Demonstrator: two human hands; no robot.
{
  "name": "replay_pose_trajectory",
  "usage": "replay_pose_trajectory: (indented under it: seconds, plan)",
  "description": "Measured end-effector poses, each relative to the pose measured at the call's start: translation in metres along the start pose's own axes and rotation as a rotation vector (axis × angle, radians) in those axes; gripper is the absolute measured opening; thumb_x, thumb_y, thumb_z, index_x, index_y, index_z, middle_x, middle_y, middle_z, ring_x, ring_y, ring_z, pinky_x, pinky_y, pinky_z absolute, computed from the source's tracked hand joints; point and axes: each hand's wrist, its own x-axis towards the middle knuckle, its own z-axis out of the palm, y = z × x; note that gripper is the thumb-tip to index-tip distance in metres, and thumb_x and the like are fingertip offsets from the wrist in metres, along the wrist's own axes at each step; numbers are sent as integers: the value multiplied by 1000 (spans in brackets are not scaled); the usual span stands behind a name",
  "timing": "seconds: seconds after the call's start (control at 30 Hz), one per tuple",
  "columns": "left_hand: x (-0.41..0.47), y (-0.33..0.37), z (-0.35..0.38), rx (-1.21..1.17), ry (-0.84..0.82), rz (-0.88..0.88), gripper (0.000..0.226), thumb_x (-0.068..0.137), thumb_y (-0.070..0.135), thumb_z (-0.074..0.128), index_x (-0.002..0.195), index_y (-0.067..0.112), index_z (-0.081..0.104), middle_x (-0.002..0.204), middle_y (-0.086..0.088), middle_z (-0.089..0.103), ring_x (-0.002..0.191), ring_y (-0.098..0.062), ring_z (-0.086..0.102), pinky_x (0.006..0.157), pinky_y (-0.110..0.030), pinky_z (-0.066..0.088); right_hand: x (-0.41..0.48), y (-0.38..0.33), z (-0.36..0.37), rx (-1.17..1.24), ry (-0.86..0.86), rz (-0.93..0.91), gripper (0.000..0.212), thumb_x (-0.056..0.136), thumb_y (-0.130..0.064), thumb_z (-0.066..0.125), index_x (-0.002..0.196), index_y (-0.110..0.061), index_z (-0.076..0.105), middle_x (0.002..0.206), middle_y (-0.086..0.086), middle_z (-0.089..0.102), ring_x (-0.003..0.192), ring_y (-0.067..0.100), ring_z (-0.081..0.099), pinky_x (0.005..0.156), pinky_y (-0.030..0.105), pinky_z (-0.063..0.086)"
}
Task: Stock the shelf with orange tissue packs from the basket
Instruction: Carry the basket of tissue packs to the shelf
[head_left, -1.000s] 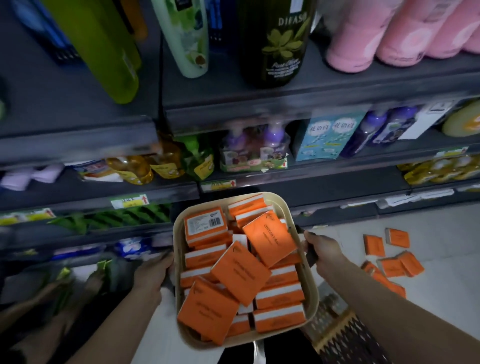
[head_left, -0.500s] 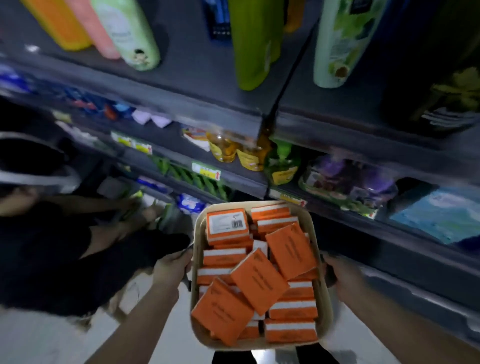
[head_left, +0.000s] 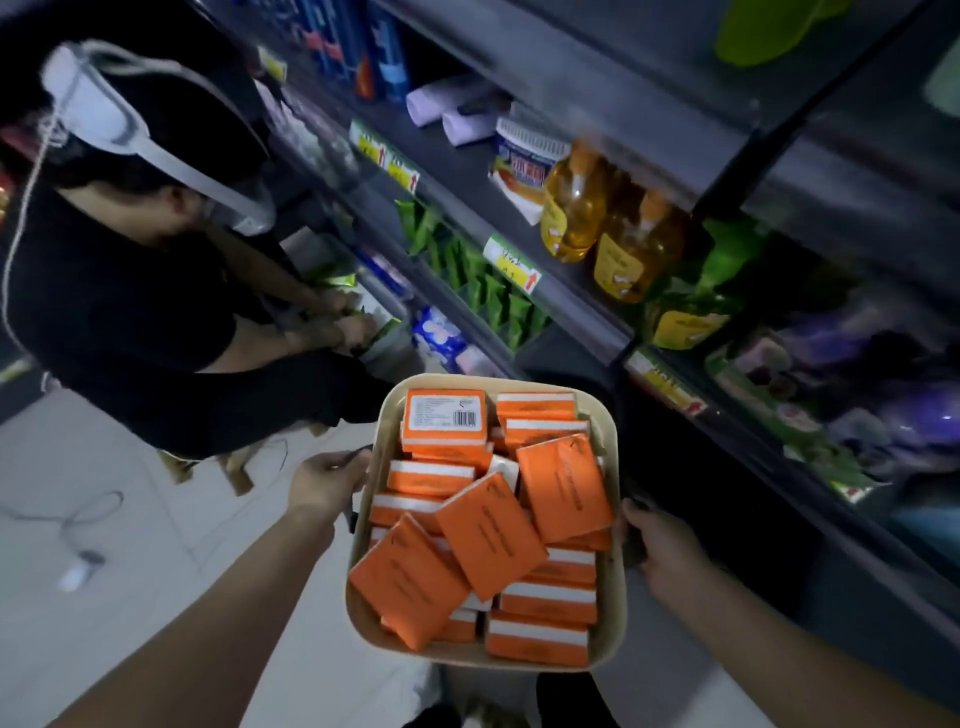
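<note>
Fingers (head_left: 349, 460) of the left hand (head_left: 327, 480) and of the right hand (head_left: 660, 540) curl round the two long sides of a beige rounded-rectangular plastic basket (head_left: 545, 383), gripping it beside dark grey metal shelving (head_left: 571, 306).

Its long axis runs away from the person's body, the far short edge pointing at the lower tiers. Flat rectangular orange tissue packs (head_left: 491, 535) in smooth wrap fill it. Most are stacked in rows showing white-banded edges, and three lie skewed on top from the middle to the near left corner. One at the far left corner has a white barcode label (head_left: 447, 415) facing up. Both bare forearms reach in from below, each hand at the middle of its own side rim. Another person in black (head_left: 130, 312) crouches to the left, and amber bottles (head_left: 571, 208) and green sachets (head_left: 467, 270) stand on the tiers.
</note>
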Motion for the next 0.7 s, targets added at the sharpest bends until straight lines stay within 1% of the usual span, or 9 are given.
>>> replay_pose_trajectory:
  seconds: [0.03, 0.1, 0.17, 0.3, 0.4, 0.5, 0.57, 0.63, 0.7]
  plan:
    - [7, -3, -1, 25, -10, 13, 13, 89, 15, 62, 80, 8, 69, 54, -4, 55, 54, -23, 52, 58, -54, 52, 3, 9, 5, 3, 0, -1, 33, 97, -18, 49, 64, -13, 49, 58, 8, 46, 52, 19, 43, 52, 28, 32]
    - [24, -11, -1, 88, -32, 40, 14, 90, 19, 62, 94, 7, 68, 61, -5, 59, 56, -19, 56, 49, -41, 52, 12, 30, 12, 30, 8, 20, 36, 97, -18, 47, 61, -11, 48, 55, 7, 48, 54, 20, 43, 53, 29, 32]
    - [47, -23, 2, 147, -54, 54, 20, 90, 25, 61, 99, 8, 67, 67, -6, 63, 59, -18, 60, 41, -31, 48, 27, 57, 18, 63, 20, 30, 36, 97, -17, 47, 62, -11, 50, 55, 7, 51, 55, 21, 45, 55, 30, 34]
    - [95, -47, 19, 244, -152, 85, 35, 91, 45, 54, 92, 14, 71, 67, -7, 69, 56, -28, 58, 52, -36, 47, 58, 110, 29, 114, 61, 70, 32, 96, -16, 49, 66, -6, 56, 66, 12, 56, 62, 24, 51, 62, 33, 39]
    - [127, -65, 40, 293, -225, 133, 40, 92, 47, 51, 92, 13, 72, 71, -15, 69, 54, -30, 55, 58, -38, 47, 88, 142, 37, 170, 107, 95, 32, 96, -12, 50, 66, -4, 56, 63, 12, 57, 62, 24, 51, 60, 34, 41]
    - [158, -89, 63, 270, -272, 158, 33, 91, 43, 55, 86, 17, 74, 79, -21, 71, 65, -41, 60, 57, -43, 47, 120, 164, 42, 251, 125, 106, 29, 95, -10, 50, 67, -4, 58, 64, 11, 57, 61, 23, 52, 57, 32, 41]
    - [179, -106, 81, 251, -270, 157, 28, 91, 38, 57, 83, 17, 74, 66, -13, 69, 64, -36, 59, 58, -46, 45, 144, 177, 44, 304, 128, 128, 22, 95, -9, 49, 75, -5, 59, 70, 9, 57, 62, 21, 53, 55, 30, 41]
    - [197, -123, 103, 254, -271, 148, 25, 92, 32, 57, 83, 15, 72, 50, 0, 63, 54, -24, 58, 56, -43, 44, 171, 190, 47, 322, 140, 160, 17, 95, -9, 49, 81, -7, 60, 75, 8, 59, 66, 20, 56, 54, 29, 43]
    - [213, -138, 120, 268, -288, 147, 26, 94, 30, 55, 77, 16, 69, 46, 2, 61, 48, -19, 56, 54, -38, 42, 195, 204, 51, 313, 162, 187, 14, 95, -10, 51, 85, -8, 60, 80, 8, 62, 71, 20, 58, 58, 29, 44]
